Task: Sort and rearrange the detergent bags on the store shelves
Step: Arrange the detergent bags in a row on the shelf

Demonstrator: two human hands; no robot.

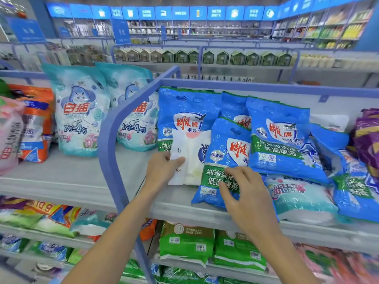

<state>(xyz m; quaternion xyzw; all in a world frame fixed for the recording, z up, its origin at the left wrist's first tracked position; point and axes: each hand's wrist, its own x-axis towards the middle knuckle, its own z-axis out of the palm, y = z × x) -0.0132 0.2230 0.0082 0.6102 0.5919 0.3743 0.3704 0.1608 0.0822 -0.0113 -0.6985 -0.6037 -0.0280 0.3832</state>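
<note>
Ctr frame: the left hand [164, 169] had its thumb laid flat over the lower-left corner of a white bag [191, 160], pinching it. The other fingers were hidden behind the plastic, so couldn't tell how they lay. The white bag was a soft, matte-looking pouch w/ a round blue mark on its right side, and it leaned on the rear-left blue bag [184, 113].

Just right of ctr, the right hand [248, 193] lay on the front blue bag [223, 158], fingers spread and a bit bent, thumb and tips resting on its green band. That bag was glossy, crinkled film, rectangular, w/ a hang-slot up top and a red logo on a white shield. It stood tilted near the front edge of the grey shelf [82, 181], touching the white bag to the left of it in frame.

Behind and to the right, the rear-right blue bag [281, 138], same print, leaned back. Lower right, a puffy teal-and-white bag [297, 197] lay flat, pillow-shaped. At the far right edge were shiny purple bags [367, 138].

Left of ctr, a blue metal rail [108, 140] w/ a rounded bend split the shelf. Left of it two pale teal cat-print pouches [80, 111] stood upright, then an orange bag [37, 124]. Btm ctr, one shelf down, green bags [186, 242] stood side by side.
</note>
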